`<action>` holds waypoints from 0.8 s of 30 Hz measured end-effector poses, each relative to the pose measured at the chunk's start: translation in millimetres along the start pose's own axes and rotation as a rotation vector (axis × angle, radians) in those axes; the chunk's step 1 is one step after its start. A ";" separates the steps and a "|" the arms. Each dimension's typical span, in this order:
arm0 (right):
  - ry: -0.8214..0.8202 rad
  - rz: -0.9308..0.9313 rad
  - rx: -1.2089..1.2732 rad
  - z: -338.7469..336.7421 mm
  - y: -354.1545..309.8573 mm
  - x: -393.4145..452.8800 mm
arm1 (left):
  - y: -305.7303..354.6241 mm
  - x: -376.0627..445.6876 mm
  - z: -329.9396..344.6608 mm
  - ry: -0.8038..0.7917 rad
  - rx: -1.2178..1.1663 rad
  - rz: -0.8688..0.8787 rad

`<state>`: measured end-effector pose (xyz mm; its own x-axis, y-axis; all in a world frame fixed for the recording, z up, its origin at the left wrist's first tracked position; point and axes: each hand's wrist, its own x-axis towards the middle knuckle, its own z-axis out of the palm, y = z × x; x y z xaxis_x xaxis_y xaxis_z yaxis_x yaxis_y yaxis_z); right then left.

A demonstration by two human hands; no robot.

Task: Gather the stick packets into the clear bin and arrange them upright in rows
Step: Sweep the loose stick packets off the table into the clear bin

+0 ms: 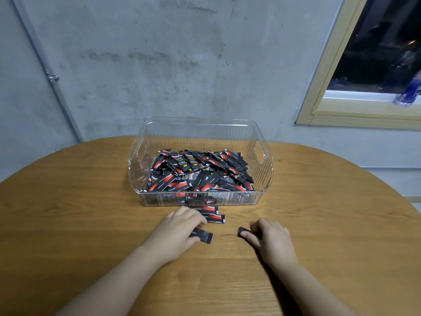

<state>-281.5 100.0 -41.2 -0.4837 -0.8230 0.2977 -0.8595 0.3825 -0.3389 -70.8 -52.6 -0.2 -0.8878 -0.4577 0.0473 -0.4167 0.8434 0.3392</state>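
A clear ribbed bin (264,169) stands on the round wooden table (79,201), holding a loose heap of several black-and-red stick packets (200,172) lying flat and crosswise. In front of the bin, two packets (214,215) lie on the table beside my left hand's fingertips. My left hand (180,229) lies over a dark packet (204,236), its thumb and fingers curled on it. My right hand (271,236) covers another dark packet (242,231), fingers curled over it, only its left end showing.
A grey concrete wall rises right behind the table, with a metal pipe (52,76) running down at the left. A wood-framed window (337,106) sits at the upper right, with a blue object (407,94) on its sill.
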 end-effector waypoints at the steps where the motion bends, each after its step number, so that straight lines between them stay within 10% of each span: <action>1: -0.016 -0.025 0.002 0.1 -0.8 2.4 | -1.4 5.6 1.0 0.007 0.014 -0.003; 24: 0.020 0.101 0.182 -4.7 -6.0 0.5 | -3.2 17.0 -0.9 -0.018 0.082 -0.013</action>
<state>-277.3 99.2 -34.8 -0.5708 -0.7752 0.2709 -0.7631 0.3790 -0.5235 -84.4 -63.4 0.5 -0.8855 -0.4639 0.0259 -0.4419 0.8580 0.2618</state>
